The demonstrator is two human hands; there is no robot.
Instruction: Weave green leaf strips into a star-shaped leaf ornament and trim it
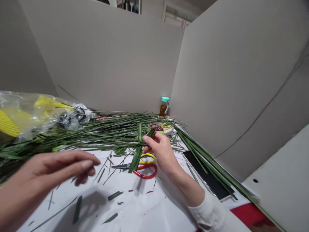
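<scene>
Between the thumb and fingers of my right hand [158, 146] is a folded green leaf strip [137, 156], with one end pointing up and a wider end hanging down. My left hand [65, 166] hovers to the left above the white surface, fingers stretched forward and apart from the leaf, with nothing in it. Just below the held leaf lie scissors [147, 172] with one red and one yellow handle, their blades pointing left and partly hidden behind the leaf. Cut leaf pieces [115, 195] are scattered around them on the white sheet [135, 212].
A thick heap of long green leaves [103, 129] stretches across the back. More long leaves [205, 161] cross a dark flat device [210, 177] at right. A bottle [164, 106] stands in the corner of grey panels [116, 64]. Clear plastic bags [43, 116] lie at left.
</scene>
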